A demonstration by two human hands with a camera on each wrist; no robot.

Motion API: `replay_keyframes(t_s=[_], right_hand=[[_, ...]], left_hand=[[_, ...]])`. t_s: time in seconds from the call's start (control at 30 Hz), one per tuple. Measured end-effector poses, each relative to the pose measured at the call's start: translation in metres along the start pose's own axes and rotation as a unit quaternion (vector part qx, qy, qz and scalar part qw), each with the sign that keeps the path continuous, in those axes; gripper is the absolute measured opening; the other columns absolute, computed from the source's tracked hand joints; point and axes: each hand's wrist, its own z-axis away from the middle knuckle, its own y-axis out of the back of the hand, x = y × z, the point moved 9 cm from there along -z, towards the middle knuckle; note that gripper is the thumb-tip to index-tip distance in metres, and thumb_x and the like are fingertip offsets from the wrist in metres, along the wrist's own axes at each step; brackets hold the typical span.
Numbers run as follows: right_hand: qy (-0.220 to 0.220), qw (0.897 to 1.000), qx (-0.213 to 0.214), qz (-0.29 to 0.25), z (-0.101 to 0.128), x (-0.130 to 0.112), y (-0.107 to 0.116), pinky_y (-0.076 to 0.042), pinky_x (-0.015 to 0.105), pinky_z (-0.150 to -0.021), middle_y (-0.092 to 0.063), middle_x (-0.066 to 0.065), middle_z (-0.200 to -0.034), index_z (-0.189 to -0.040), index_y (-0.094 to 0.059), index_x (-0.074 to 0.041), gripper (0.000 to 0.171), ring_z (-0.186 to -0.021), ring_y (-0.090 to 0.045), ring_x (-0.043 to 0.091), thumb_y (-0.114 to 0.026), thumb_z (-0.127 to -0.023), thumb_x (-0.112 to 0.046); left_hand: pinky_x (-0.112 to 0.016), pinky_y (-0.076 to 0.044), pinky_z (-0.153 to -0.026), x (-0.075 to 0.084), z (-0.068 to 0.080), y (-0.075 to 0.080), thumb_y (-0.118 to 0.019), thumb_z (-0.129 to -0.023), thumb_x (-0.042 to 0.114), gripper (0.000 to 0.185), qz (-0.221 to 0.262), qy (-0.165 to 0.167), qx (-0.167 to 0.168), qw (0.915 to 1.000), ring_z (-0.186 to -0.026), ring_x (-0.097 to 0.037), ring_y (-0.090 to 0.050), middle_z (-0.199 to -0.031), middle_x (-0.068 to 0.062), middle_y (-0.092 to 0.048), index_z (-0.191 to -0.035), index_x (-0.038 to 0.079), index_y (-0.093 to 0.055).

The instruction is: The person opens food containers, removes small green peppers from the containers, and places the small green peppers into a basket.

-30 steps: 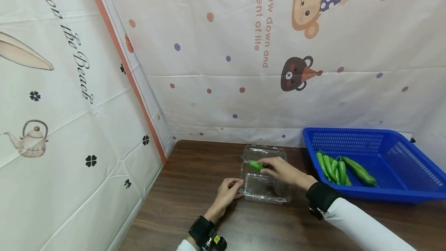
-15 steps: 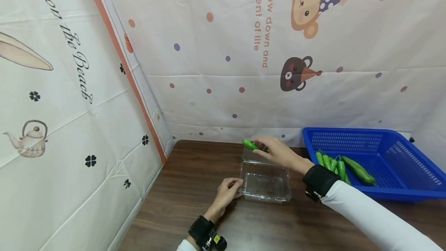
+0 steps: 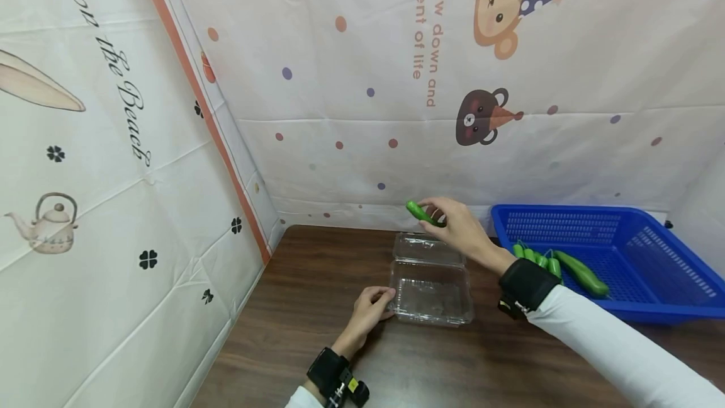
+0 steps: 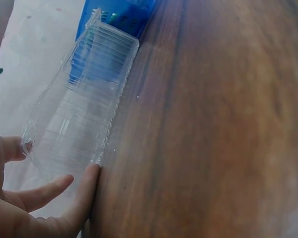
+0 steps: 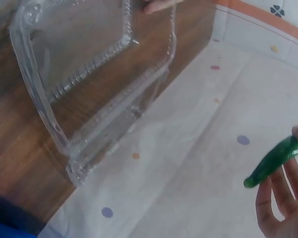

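My right hand [image 3: 457,224] holds a green chili pepper [image 3: 418,209] up in the air, above the far end of a clear plastic clamshell box [image 3: 433,317]. In the right wrist view, the chili pepper [image 5: 273,163] lies between the thumb and the fingers, its tip sticking out. The box lies opened out on the table, with its lid part [image 3: 419,245] at the back and no pepper visible inside. At the box's near left corner, my left hand [image 3: 369,313] pinches the rim. The left wrist view shows the thumb at the rim and fingertips [image 4: 93,171] against the box's side wall.
A blue plastic basket [image 3: 651,313] stands on the right of the brown wooden table [image 3: 317,263]. Several green peppers [image 3: 544,260] lie in its left part, along with one larger green pepper [image 3: 583,274]. A printed white cloth [image 3: 351,162] hangs behind the table.
My right hand has risen and moved back from over the box, carrying the chili pepper upward. The left hand has stayed at the box's corner.
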Motion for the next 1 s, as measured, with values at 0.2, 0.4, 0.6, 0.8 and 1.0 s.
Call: replay_keyframes(t_s=[0.2,0.4,0.6,0.8,1.0], right_hand=[[-0.001,0.997,0.077,0.016,-0.008,0.001,0.037,-0.064,0.039,-0.067,-0.072,0.016,-0.095,-0.124,-0.066,-0.002,0.035,-0.078,-0.07,0.025,-0.076,-0.09,-0.003],[0.008,0.99,0.131,0.045,-0.018,0.004,0.079,-0.063,0.036,-0.066,-0.072,0.017,-0.093,-0.123,-0.067,-0.001,0.034,-0.078,-0.07,0.027,-0.075,-0.09,-0.003],[-0.007,0.983,0.172,0.066,-0.016,0.01,0.12,-0.044,0.004,-0.066,-0.071,0.019,-0.094,-0.126,-0.066,-0.002,0.036,-0.082,-0.07,0.032,-0.076,-0.091,-0.006],[-0.043,0.974,0.207,0.08,-0.001,0.024,0.15,-0.035,-0.003,-0.066,-0.07,0.024,-0.095,-0.128,-0.065,0.0,0.038,-0.085,-0.069,0.038,-0.074,-0.093,-0.009],[-0.079,0.969,0.221,0.082,0.021,0.045,0.165,-0.033,-0.005,-0.066,-0.068,0.027,-0.095,-0.128,-0.063,0.005,0.039,-0.084,-0.066,0.04,-0.072,-0.093,-0.009]], left_hand=[[-0.033,-0.064,-0.095,0.002,-0.001,0.0,-0.063,-0.103,0.036,0.045,-0.005,0.002,0.005,1.0,-0.115,-0.023,-0.06,-0.137,-0.017,-0.048,-0.125,-0.002,-0.064],[-0.033,-0.064,-0.095,0.006,-0.003,0.002,-0.061,-0.104,0.037,0.046,-0.008,-0.004,0.01,0.9999,-0.118,-0.025,-0.058,-0.138,-0.017,-0.048,-0.126,-0.003,-0.063],[-0.034,-0.063,-0.097,0.01,-0.003,0.001,-0.058,-0.105,0.036,0.048,-0.008,-0.006,0.01,0.9999,-0.125,-0.032,-0.057,-0.141,-0.02,-0.046,-0.13,-0.004,-0.061],[-0.035,-0.063,-0.097,0.01,-0.002,0.0,-0.058,-0.106,0.035,0.048,-0.008,-0.012,0.019,0.9997,-0.126,-0.033,-0.056,-0.142,-0.021,-0.045,-0.132,-0.005,-0.059],[-0.036,-0.064,-0.095,0.006,0.004,-0.004,-0.059,-0.105,0.033,0.048,-0.009,-0.007,0.03,0.9995,-0.119,-0.031,-0.058,-0.138,-0.022,-0.045,-0.135,-0.004,-0.057]])
